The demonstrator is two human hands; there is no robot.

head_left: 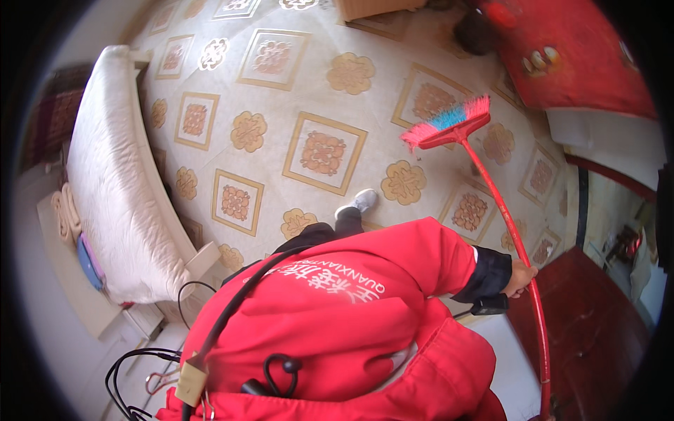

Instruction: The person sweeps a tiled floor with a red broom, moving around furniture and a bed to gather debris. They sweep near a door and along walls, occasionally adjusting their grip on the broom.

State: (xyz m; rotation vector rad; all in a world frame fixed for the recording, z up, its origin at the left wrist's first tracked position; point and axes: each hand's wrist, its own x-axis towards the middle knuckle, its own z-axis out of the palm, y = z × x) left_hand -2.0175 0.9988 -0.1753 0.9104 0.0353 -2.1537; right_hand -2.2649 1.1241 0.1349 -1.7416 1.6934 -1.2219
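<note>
At the right, my right hand [518, 278] is wrapped round the red handle [500, 200] of a long broom. The broom's head [449, 126] is raised at the far end of the handle, its pink and blue bristles turned upward. Small pinkish bits show by the left end of the bristles. My right arm, in a red sleeve with a dark cuff [484, 275], reaches out to the right. A small black device [489, 305] sits at that wrist. My left hand cannot be seen. One light grey shoe [359, 201] shows on the floor ahead.
A bed with a white cover [126, 182] runs along the left, with folded cloth [67, 210] beside it. A red-covered table [576, 56] stands at the far right. Nearer, a dark red wooden surface [576, 330] lies by the handle. Patterned tiles [323, 154] cover the floor.
</note>
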